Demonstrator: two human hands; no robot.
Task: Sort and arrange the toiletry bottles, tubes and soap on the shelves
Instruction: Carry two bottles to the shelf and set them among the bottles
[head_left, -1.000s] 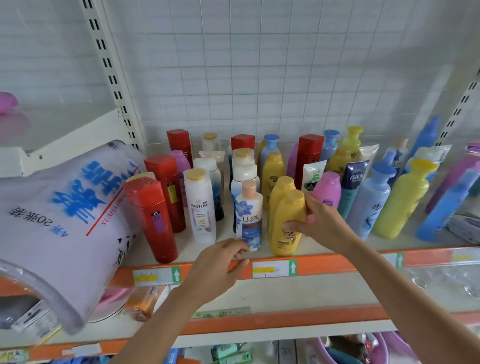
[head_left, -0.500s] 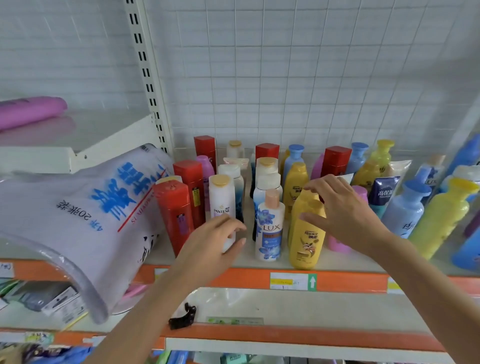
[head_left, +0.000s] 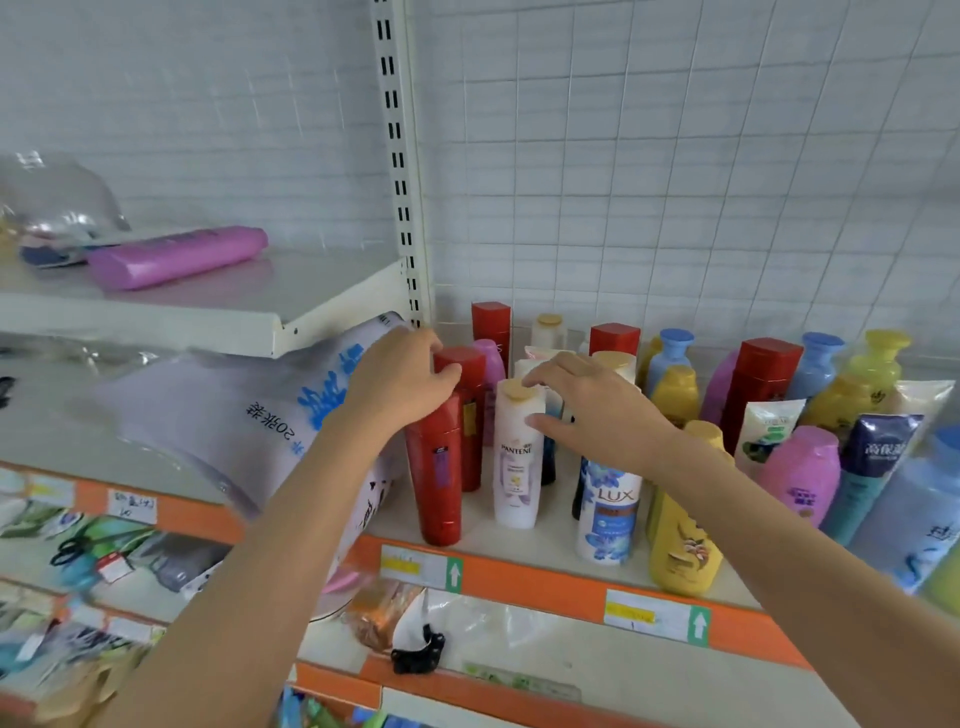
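Many toiletry bottles stand upright on the shelf with the orange front strip (head_left: 524, 577). My left hand (head_left: 400, 387) wraps over the top of the front red bottle (head_left: 435, 483) at the row's left end. A second red bottle (head_left: 470, 415) stands right behind it. My right hand (head_left: 592, 410) holds the white Pantene bottle (head_left: 515, 467), thumb on its side and fingertips on its tan cap. The white-and-blue LUX bottle (head_left: 608, 519) and a yellow bottle (head_left: 680, 551) stand under my right forearm.
A big white plastic pack with blue print (head_left: 223, 415) leans against the red bottles from the left. A pink bottle (head_left: 176, 257) lies on the upper left shelf. Pink, blue and yellow bottles and tubes crowd the right. A black clip (head_left: 418, 652) lies on the lower shelf.
My left hand rose from the shelf edge to the front red bottle's top. My right hand left the yellow bottle and moved left onto the Pantene bottle. The view shifted left.
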